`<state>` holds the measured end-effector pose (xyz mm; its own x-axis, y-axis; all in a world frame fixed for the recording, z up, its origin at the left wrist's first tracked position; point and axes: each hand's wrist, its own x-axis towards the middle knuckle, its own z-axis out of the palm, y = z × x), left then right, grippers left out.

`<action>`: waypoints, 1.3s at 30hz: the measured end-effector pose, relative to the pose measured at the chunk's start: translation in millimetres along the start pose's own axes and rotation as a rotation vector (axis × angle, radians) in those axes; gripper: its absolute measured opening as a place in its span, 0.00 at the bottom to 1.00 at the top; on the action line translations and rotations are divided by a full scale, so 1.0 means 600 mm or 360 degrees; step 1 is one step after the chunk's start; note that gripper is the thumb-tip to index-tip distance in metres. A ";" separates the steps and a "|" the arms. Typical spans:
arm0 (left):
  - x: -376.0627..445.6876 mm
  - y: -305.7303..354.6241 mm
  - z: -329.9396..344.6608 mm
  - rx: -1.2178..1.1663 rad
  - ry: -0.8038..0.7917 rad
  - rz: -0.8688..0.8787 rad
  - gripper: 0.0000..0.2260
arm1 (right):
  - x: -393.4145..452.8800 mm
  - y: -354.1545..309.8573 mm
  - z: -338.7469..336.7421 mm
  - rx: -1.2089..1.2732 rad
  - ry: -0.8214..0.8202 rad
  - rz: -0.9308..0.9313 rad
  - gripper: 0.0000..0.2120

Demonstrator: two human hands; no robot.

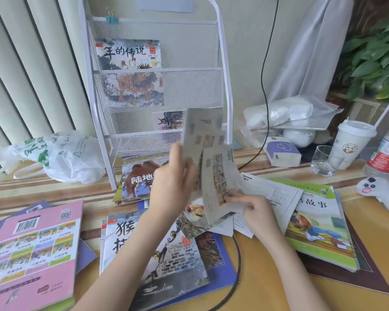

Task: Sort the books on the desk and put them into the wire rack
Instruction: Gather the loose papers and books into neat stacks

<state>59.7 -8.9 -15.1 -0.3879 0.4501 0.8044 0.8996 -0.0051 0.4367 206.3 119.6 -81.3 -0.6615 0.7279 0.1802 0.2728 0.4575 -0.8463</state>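
Books: L hand (pixel 172 187) grips one thin book (pixel 201 133); R hand (pixel 254 209) pinches another (pixel 218 182)
Rack (pixel 220 70): behind, on desk (pixel 267 277)

Two bare forearms reach in from near; the left hand (pixel 172 187) is raised, fingers curled, the right hand (pixel 254 209) lower, pinching.
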 end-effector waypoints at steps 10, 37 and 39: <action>-0.059 -0.021 0.055 0.0394 -0.0740 0.1028 0.17 | -0.001 -0.035 -0.055 0.1681 -0.0069 0.0750 0.22; -0.013 -0.052 0.012 -0.0981 -0.0091 -0.1337 0.09 | 0.016 0.006 -0.032 0.1596 0.0204 0.0313 0.18; -0.013 -0.054 0.013 -0.1012 -0.0100 -0.1341 0.10 | 0.019 0.011 -0.031 0.1571 0.0274 0.0269 0.17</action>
<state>35.2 -5.5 -38.7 -0.8107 0.5712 0.1286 0.0668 -0.1280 0.9895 213.6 140.5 -75.7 -0.5371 0.8432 0.0238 -0.3969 -0.2277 -0.8892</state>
